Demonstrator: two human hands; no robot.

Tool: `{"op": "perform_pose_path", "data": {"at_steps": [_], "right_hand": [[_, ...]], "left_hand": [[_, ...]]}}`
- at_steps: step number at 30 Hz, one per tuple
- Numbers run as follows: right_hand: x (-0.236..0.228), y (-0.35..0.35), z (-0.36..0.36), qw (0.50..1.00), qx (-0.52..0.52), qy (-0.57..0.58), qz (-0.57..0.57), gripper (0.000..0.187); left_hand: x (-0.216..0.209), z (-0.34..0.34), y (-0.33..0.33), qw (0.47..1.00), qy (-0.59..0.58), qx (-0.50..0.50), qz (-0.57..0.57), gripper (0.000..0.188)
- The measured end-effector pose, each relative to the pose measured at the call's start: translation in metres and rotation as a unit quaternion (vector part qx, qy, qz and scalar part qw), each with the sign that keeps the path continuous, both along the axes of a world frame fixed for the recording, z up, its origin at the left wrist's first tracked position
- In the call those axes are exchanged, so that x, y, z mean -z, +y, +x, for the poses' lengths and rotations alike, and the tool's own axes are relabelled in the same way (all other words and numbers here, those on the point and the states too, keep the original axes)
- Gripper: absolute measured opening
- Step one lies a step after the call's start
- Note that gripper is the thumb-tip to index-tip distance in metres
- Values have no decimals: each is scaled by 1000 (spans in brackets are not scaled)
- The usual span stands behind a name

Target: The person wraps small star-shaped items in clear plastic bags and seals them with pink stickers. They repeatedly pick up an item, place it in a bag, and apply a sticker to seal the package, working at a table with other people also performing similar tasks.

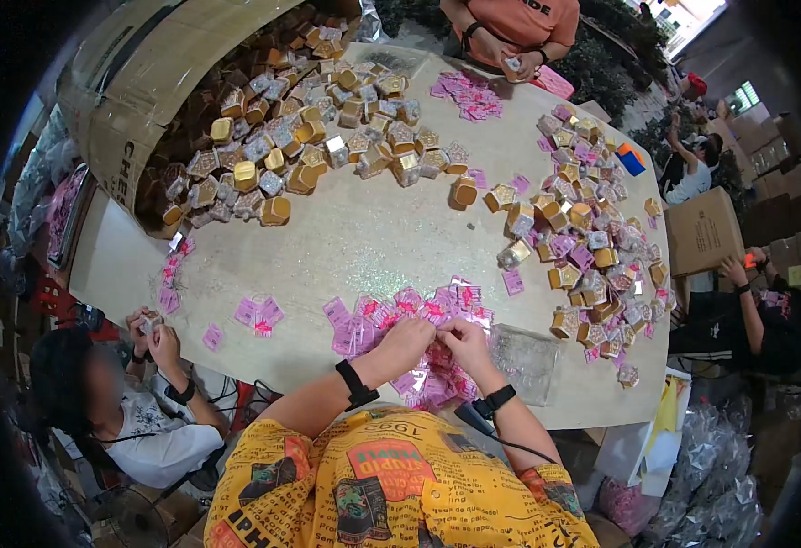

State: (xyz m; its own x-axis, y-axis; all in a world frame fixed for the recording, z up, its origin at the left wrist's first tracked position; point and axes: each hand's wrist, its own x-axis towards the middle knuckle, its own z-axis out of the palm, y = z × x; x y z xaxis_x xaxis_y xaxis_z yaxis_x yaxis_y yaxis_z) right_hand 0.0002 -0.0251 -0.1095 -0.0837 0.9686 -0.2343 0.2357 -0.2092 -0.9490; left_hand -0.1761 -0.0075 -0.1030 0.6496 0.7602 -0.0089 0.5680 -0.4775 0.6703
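Observation:
My left hand (402, 349) and my right hand (465, 346) meet over a pile of small pink printed tags (361, 333) near the table's front edge. The fingers of both hands are pinched together, almost touching. Whatever lies between the fingertips is too small and hidden to make out. More pink tags (429, 383) lie between my wrists. To the right of my right hand, a shallow clear plastic tray (525, 365) rests on the table.
A tipped cardboard box (136, 100) spills many gold-and-clear small containers (302, 146) at the far left. Tagged containers (592, 265) heap at the right. Co-workers handle small items at left (149, 331) and far side (511, 62); another person grips a carton (704, 231).

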Motion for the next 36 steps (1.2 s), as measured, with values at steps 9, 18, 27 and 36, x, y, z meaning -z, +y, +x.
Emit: {"op": "perform_pose_path", "data": {"at_steps": [9, 18, 27, 36], "right_hand": [[20, 62, 36, 955, 108, -249, 119, 12], [56, 81, 13, 913, 161, -345, 146, 13], [63, 79, 13, 953, 230, 189, -57, 10], [-29, 57, 12, 949, 153, 274, -37, 16]], "left_hand": [[3, -9, 3, 994, 44, -23, 98, 30], [13, -17, -4, 993, 77, -10, 91, 26], [-23, -4, 41, 986, -78, -126, 81, 31], [-58, 27, 74, 965, -127, -73, 216, 3]]}}
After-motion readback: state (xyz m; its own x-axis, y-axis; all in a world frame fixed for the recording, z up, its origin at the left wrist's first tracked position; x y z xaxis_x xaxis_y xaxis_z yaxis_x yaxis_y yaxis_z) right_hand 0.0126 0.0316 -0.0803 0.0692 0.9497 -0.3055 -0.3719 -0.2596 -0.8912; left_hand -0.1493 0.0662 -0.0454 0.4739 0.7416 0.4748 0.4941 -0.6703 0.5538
